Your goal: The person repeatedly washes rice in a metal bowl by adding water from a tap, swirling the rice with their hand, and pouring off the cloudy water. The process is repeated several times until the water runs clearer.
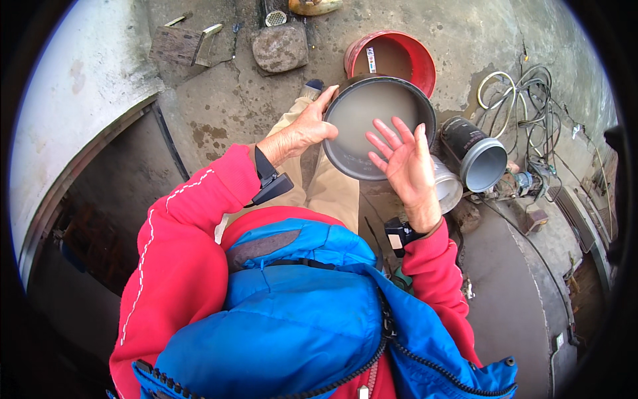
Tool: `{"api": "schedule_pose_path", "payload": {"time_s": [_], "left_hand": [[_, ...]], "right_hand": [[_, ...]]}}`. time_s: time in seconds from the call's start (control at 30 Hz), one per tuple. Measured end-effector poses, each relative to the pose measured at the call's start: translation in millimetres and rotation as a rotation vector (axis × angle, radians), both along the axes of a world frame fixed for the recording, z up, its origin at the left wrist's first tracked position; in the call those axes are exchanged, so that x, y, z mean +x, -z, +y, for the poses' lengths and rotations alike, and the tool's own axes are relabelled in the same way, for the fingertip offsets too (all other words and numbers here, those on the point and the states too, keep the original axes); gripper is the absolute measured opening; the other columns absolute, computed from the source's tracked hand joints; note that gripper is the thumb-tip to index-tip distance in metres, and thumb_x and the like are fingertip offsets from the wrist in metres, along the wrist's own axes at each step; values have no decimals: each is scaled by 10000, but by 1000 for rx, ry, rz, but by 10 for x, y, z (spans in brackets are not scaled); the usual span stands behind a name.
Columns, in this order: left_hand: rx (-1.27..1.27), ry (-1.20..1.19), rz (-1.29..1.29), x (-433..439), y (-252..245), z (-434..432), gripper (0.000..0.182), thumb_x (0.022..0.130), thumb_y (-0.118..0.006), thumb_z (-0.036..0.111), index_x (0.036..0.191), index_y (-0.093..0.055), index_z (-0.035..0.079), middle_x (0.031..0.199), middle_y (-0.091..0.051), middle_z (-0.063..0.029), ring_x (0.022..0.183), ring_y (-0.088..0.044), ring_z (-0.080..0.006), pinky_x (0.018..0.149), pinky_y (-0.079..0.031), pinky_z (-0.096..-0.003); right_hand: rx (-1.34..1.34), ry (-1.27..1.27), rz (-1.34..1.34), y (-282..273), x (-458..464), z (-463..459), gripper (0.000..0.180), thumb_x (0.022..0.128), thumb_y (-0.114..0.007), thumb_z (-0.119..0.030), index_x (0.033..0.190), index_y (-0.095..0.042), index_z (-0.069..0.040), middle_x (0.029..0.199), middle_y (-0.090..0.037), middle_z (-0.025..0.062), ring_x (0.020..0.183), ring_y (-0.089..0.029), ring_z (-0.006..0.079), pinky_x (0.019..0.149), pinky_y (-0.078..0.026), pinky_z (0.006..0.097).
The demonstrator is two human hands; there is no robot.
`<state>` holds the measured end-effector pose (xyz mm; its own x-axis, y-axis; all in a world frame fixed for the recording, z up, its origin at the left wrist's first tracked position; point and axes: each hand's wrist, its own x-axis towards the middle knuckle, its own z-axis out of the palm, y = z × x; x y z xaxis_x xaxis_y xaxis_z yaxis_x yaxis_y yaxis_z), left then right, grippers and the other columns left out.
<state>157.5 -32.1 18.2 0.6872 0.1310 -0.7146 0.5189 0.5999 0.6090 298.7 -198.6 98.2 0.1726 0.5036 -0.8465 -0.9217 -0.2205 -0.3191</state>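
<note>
A dark grey round bucket faces me mouth up in front of my legs. Its inside shows a pale grey, cloudy surface; whether that is liquid or the bucket's bottom, I cannot tell. My left hand grips its left side, thumb at the rim and fingers along the outer wall. Over the bucket's right part, my right hand is held palm up with fingers spread and nothing in it. Just beyond, partly hidden by the dark bucket, stands a red bucket with brown, murky contents and a label inside.
To the right are a white translucent bucket and a black bucket tipped on its side. Coiled hoses lie near a small pump. A stone block and a wooden piece rest on the wet concrete floor.
</note>
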Motion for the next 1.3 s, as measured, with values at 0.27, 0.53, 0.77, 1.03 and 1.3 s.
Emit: {"api": "schedule_pose_path", "payload": {"time_s": [0.27,0.53,0.77,1.03,1.3], "left_hand": [[-23,-2,6,55,-63,10,987,606,-557,0,1536,-229,44,1384,-460,-89,1174,-497,-155,937,-444,-263],[-36,49,8,99,-139,67,1017,658,-568,-72,1559,-112,51,1322,-502,-134,1122,-533,-186,918,-449,-267],[-73,35,4,114,-114,27,1006,661,-565,-75,1557,-127,54,1294,-520,-127,1117,-528,-170,914,-451,-270],[-76,6,-11,132,-110,-7,997,659,-554,-76,1556,-135,44,1384,-446,-150,1201,-484,-181,956,-425,-262],[-66,13,-26,144,-72,-11,992,664,-555,-74,1555,-135,44,1339,-491,-148,1136,-521,-180,905,-452,-261]], "right_hand": [[-81,2,17,-264,-38,186,1059,839,-343,-834,1536,174,-226,1604,117,211,1458,-15,483,1069,-202,695],[-17,71,128,-152,-8,224,1071,827,-344,-845,1531,188,-238,1613,82,190,1461,2,478,1071,-165,708],[-46,141,139,-87,-10,232,995,858,-365,-805,1550,97,-260,1611,-62,151,1441,-102,481,1046,-202,710],[-86,105,124,-87,-9,237,1063,825,-395,-829,1540,154,-264,1617,51,168,1455,-33,486,1057,-176,712],[-89,100,117,-61,4,268,1071,829,-410,-819,1538,163,-257,1608,106,189,1457,-10,483,1056,-177,715]]}}
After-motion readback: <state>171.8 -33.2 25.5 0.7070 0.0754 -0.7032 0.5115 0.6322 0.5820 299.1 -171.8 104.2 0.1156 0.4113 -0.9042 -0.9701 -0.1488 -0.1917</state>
